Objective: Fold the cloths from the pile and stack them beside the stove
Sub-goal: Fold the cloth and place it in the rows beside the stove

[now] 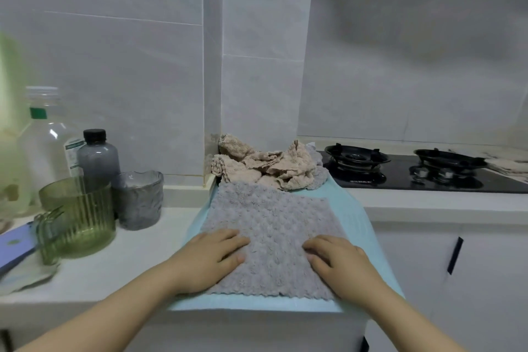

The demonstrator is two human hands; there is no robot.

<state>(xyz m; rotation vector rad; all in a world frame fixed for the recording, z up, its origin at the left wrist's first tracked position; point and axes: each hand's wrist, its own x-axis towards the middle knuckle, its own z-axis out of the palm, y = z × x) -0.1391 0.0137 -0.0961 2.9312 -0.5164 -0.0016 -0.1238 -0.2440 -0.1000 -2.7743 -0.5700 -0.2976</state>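
A grey fluffy cloth (271,226) lies spread flat on a light blue towel (354,217) that covers the counter. My left hand (210,257) rests palm down on the cloth's near left part, fingers apart. My right hand (341,261) presses flat on its near right part. Behind the cloth, against the wall, sits a crumpled pile of beige cloths (265,164) with a bit of grey cloth at its right side. The black gas stove (414,168) is to the right of the pile.
Left of the towel stand a grey textured glass (140,200), a ribbed green glass (80,217), a dark bottle (98,154) and a clear bottle (47,140). A blue flat object (14,248) lies at the far left. More cloth (508,166) lies right of the stove.
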